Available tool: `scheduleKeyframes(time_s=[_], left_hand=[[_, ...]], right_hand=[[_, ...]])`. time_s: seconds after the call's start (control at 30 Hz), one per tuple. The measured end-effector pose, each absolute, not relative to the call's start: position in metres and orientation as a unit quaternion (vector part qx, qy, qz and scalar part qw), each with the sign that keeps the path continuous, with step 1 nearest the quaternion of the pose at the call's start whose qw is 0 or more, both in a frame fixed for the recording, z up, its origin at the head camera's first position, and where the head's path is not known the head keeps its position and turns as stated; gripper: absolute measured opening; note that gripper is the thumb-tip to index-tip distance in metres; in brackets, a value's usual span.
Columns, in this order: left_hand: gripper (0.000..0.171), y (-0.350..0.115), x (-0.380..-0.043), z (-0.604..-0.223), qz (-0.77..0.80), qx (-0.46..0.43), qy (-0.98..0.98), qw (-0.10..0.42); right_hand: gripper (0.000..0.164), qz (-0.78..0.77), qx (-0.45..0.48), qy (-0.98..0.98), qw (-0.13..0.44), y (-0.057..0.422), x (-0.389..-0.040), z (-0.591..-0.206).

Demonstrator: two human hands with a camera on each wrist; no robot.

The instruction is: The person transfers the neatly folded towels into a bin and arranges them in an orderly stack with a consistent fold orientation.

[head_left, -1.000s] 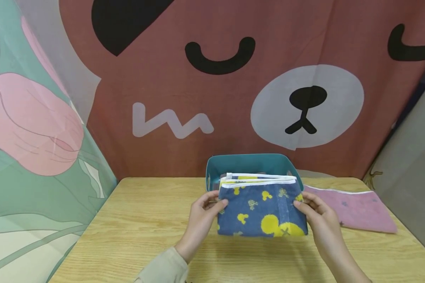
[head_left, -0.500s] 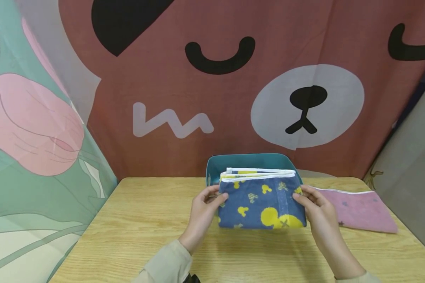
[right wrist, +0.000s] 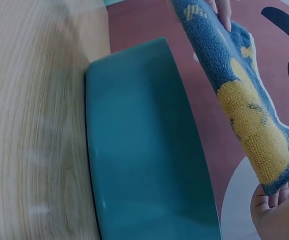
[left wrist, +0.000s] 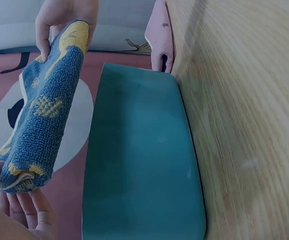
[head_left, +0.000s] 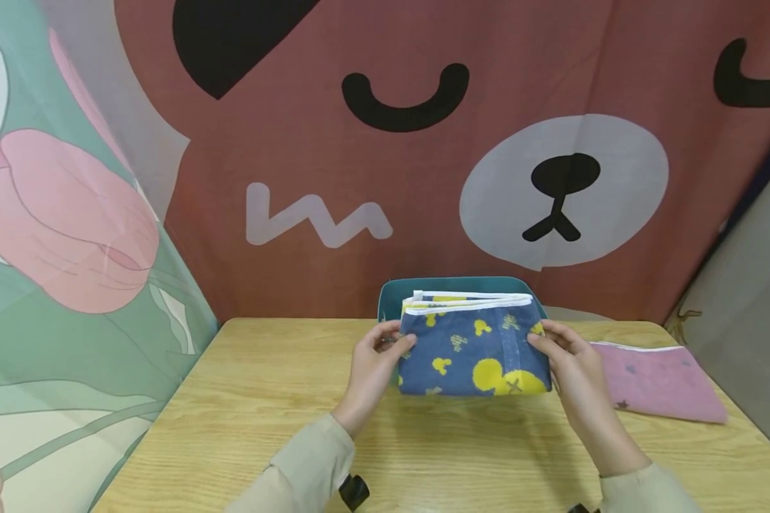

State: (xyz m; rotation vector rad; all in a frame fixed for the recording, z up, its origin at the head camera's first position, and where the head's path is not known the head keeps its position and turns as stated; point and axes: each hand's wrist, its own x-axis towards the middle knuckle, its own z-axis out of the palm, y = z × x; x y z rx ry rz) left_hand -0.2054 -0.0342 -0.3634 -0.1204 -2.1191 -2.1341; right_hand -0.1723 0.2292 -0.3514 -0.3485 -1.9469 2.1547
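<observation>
A folded blue towel with yellow mouse-head prints and white edging hangs in the air between both hands. My left hand pinches its left end, thumb in front and fingers behind. At the right end my right hand grips it the same way. Behind and below the towel stands a teal basket, mostly hidden by it in the head view. Both wrist views show the towel held above the level of the basket, with its folded lower edge facing the cameras.
A folded pink towel with a white edge lies on the wooden table, right of the basket. Close behind the table hangs a curtain with a bear print. A flower-print curtain hangs on the left.
Both hands have raised the blue towel and moved it forward, so it covers more of the basket. More of both sleeves shows. The head view has shifted slightly.
</observation>
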Motion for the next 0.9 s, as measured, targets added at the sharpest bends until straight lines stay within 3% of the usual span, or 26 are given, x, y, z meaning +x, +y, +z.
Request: scheduleKeyframes(time_s=[0.9], left_hand=[[0.031,-0.019,-0.238,-0.357,-0.716,-0.035,-0.692,0.078]], right_hand=[[0.056,0.634,-0.095,-0.761,0.102,0.240,-0.201,-0.343]])
